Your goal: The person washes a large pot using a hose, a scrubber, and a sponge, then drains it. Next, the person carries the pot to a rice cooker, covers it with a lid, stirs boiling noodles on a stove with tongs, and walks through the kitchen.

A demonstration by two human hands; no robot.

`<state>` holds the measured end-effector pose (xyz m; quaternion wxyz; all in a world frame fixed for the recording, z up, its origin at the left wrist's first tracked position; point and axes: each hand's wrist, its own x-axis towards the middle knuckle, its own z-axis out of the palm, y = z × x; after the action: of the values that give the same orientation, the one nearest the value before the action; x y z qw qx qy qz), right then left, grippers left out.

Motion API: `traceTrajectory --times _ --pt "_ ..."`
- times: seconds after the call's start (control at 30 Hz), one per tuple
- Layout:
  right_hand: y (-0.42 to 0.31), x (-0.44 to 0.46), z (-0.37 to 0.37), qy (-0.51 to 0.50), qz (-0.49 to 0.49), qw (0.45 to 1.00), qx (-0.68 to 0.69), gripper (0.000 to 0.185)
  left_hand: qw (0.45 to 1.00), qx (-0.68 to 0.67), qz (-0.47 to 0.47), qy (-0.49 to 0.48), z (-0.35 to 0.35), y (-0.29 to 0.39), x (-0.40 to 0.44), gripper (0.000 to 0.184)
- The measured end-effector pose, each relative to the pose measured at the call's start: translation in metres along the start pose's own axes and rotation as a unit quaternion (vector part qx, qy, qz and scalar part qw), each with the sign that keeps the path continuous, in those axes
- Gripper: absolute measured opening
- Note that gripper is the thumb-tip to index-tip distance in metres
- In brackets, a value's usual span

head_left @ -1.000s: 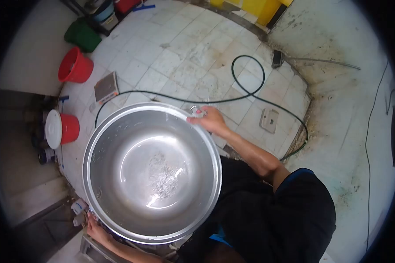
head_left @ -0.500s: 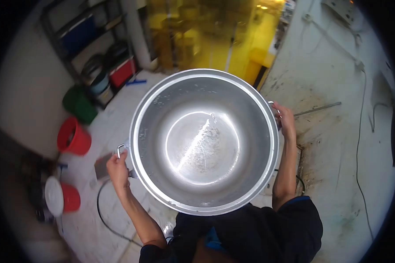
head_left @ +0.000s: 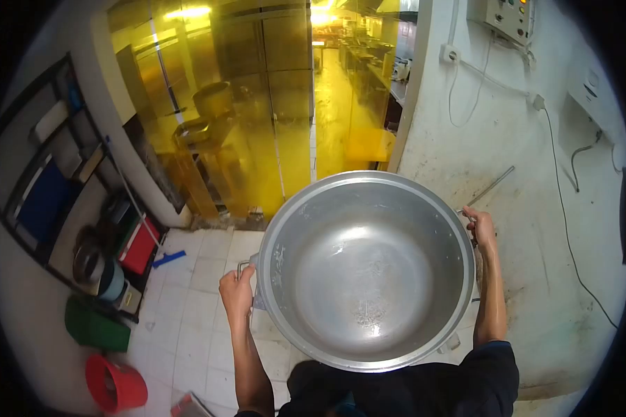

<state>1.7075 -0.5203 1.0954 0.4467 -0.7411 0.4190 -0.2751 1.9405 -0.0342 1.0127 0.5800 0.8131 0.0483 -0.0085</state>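
Observation:
A large round metal pot (head_left: 365,278) hangs in front of my body, its open top facing me. Inside, the grey walls and bottom are bare apart from some wet-looking marks. My left hand (head_left: 237,293) is closed round the wire handle at the pot's left side. On the opposite side, my right hand (head_left: 483,228) grips the other handle, its fingers partly hidden behind the rim. Both forearms reach forward around the pot, which hides part of the floor below.
Ahead is a doorway with a yellow see-through strip curtain (head_left: 278,125). To the left stand a black shelf rack (head_left: 45,267), a blue floor squeegee (head_left: 169,258), a green bin (head_left: 96,325) and a red bucket (head_left: 118,382). A wall with cables and a control box (head_left: 502,19) runs along the right.
My view has lifted and turned toward the curtained doorway, showing more of it. The pot, held by both hands, now sits lower and further right in view.

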Motion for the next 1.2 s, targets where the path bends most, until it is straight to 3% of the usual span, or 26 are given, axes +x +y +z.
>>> traceTrajectory --times 0.07,0.23,0.27,0.3,0.37,0.57,0.63,0.77,0.83,0.9,1.0,1.1,1.13,1.2 --pt "0.003 -0.001 -0.035 0.002 0.024 1.000 0.010 0.052 1.000 -0.015 0.027 -0.003 0.016 0.013 -0.019 0.044" --pt "-0.044 0.048 0.047 0.043 0.053 0.998 -0.008 0.050 0.997 -0.032 0.051 -0.047 0.043 0.038 0.123 0.043" --pt "-0.050 0.049 0.059 0.065 0.066 0.996 -0.005 0.047 0.993 -0.030 0.094 -0.056 0.053 0.041 0.154 0.043" --pt "-0.048 0.042 0.071 0.089 0.089 0.992 0.001 0.043 0.988 -0.020 0.138 -0.073 0.058 0.044 0.180 0.042" --pt "-0.010 0.056 0.090 0.116 0.087 0.989 0.004 0.041 0.987 -0.018 0.101 -0.125 0.082 0.072 0.224 0.040" --pt "0.018 0.076 0.166 0.230 0.139 0.962 0.053 0.040 0.939 0.134 0.257 -0.184 0.186 0.170 0.354 0.041" --pt "0.039 0.114 0.194 0.252 0.237 0.931 0.116 0.040 0.929 0.143 0.266 -0.215 0.226 0.204 0.389 0.042" --pt "0.062 0.170 0.230 0.251 0.215 0.935 0.132 0.038 0.905 0.182 0.306 -0.232 0.303 0.230 0.462 0.042" --pt "0.073 0.215 0.248 0.273 0.219 0.928 0.125 0.038 0.907 0.180 0.281 -0.257 0.338 0.247 0.501 0.041" --pt "0.034 0.254 0.270 0.273 0.286 0.911 0.117 0.037 0.906 0.188 0.255 -0.279 0.364 0.256 0.540 0.040" --pt "0.021 0.288 0.268 0.271 0.261 0.921 0.099 0.036 0.921 0.131 0.237 -0.280 0.393 0.250 0.569 0.035" --pt "-0.010 0.350 0.289 0.287 0.191 0.935 0.080 0.035 0.918 0.082 0.174 -0.348 0.437 0.250 0.635 0.030" --pt "-0.014 0.355 0.300 0.298 0.155 0.940 0.057 0.035 0.929 0.023 0.187 -0.318 0.453 0.244 0.655 0.030" --pt "-0.048 0.384 0.312 0.282 0.191 0.939 0.054 0.035 0.934 -0.035 0.200 -0.295 0.483 0.258 0.689 0.031"
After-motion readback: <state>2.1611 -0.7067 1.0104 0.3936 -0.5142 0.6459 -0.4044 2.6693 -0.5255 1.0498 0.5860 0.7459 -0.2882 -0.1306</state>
